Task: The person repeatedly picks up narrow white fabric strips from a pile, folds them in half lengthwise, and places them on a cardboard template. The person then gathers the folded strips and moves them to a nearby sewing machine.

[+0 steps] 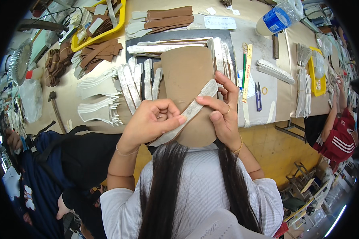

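Observation:
A long, pale whitish strip with a rounded end and a brown edge (191, 110) lies slantwise over a tan curved board (186, 65). My left hand (150, 119) pinches its lower part between thumb and curled fingers. Near the upper end, my right hand (226, 109) holds the strip, its index finger pressing on the edge and other fingers partly hidden behind. Similar pale strips stand left of the board (130, 85), lie behind it (159, 48) and lean along its right side (218, 55).
Brown strips (99, 55) and fanned white pieces (97, 109) lie leftward, beside a hammer (56, 111). Snips (259, 96), a yellow ruler (247, 71) and a jar with a blue label (273, 22) are at right. Yellow trays (123, 16) hold pieces. Another person in red (339, 135) works far right.

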Demonstrator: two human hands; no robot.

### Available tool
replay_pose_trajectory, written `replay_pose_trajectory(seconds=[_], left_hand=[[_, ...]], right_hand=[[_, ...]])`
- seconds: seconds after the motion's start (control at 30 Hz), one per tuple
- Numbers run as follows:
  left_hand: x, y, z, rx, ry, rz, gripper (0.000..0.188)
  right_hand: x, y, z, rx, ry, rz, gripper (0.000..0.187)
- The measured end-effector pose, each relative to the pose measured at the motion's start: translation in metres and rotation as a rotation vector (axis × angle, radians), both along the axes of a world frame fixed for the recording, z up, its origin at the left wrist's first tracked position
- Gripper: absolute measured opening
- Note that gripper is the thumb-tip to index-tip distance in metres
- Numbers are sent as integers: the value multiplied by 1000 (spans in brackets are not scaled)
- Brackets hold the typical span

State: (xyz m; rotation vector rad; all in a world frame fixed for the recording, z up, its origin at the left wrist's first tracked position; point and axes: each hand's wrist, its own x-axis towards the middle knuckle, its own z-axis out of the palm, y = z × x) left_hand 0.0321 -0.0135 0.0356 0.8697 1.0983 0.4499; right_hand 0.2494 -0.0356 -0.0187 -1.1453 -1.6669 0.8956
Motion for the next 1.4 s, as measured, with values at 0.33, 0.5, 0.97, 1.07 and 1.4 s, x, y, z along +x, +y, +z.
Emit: replay_pose_trajectory(seconds=[0.33, 0.5, 0.97, 1.07, 1.4], left_hand=[[2, -2, -2, 52, -14, 9, 15], [4, -2, 2, 32, -51, 12, 14], [20, -27, 13, 844, 30, 35, 12], [8, -23, 19, 790, 116, 24, 13], [-54, -5, -53, 519, 1226, 284, 36]], right_hand=[[6, -3, 17, 206, -232, 93, 44], [4, -8, 14, -5, -84, 76, 55], [0, -21, 48, -134, 67, 21, 34], [7, -17, 65, -239, 419, 80, 25], [78, 48, 36, -539, 245, 131, 14]])
